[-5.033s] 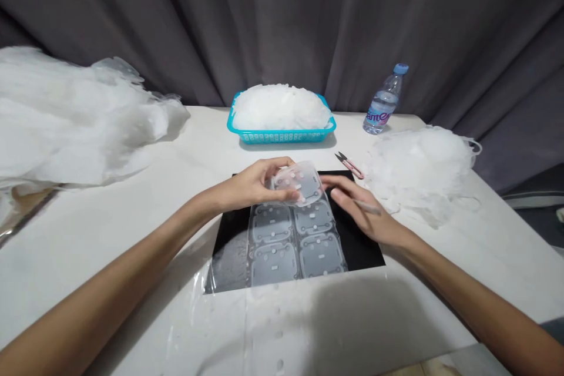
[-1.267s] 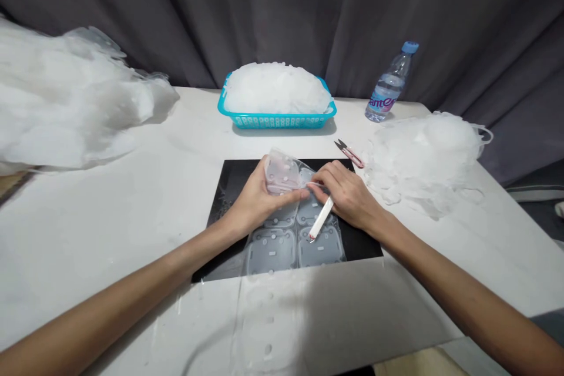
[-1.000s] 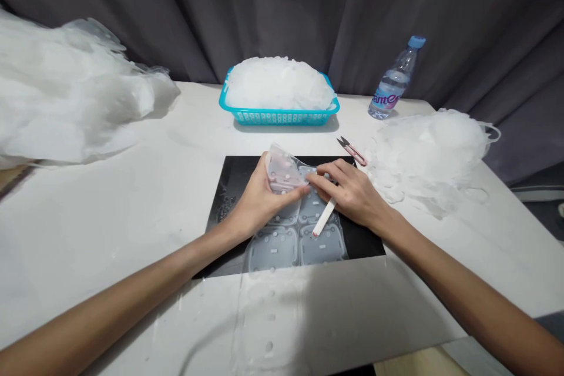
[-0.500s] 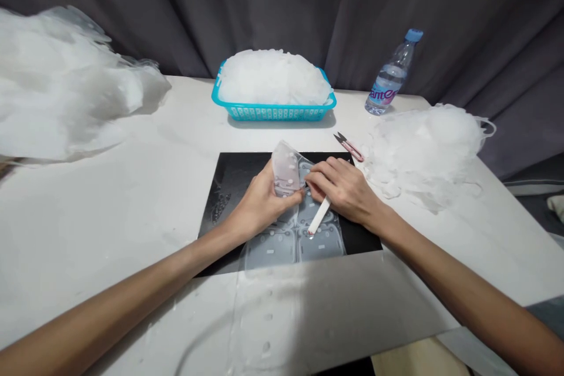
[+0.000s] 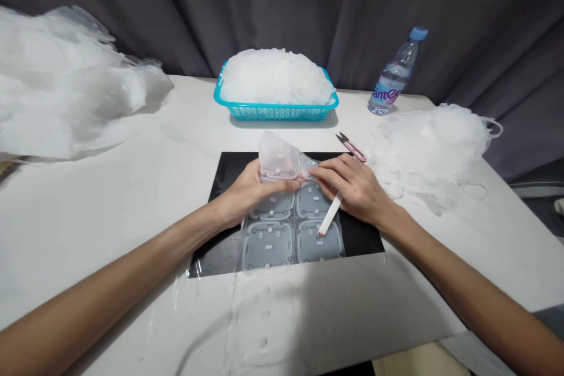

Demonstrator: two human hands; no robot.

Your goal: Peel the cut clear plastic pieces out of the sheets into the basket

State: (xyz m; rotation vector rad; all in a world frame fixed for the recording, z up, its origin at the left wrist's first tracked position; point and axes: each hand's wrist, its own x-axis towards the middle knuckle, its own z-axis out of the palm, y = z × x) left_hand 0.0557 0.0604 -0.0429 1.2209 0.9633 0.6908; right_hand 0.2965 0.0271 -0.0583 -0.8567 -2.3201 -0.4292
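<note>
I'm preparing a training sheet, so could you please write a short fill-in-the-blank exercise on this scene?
The bottle has a ____ cap.
The white stick is held in the ____ hand.
The left hand holds the sheet above a ____ board.

Missing words: blue; right; black.

Glossy translucent plastic sheet (image 5: 269,244)

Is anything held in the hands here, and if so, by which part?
The left hand holds the translucent sheet by its raised far end; the right hand has the white stick by its upper end.
</note>
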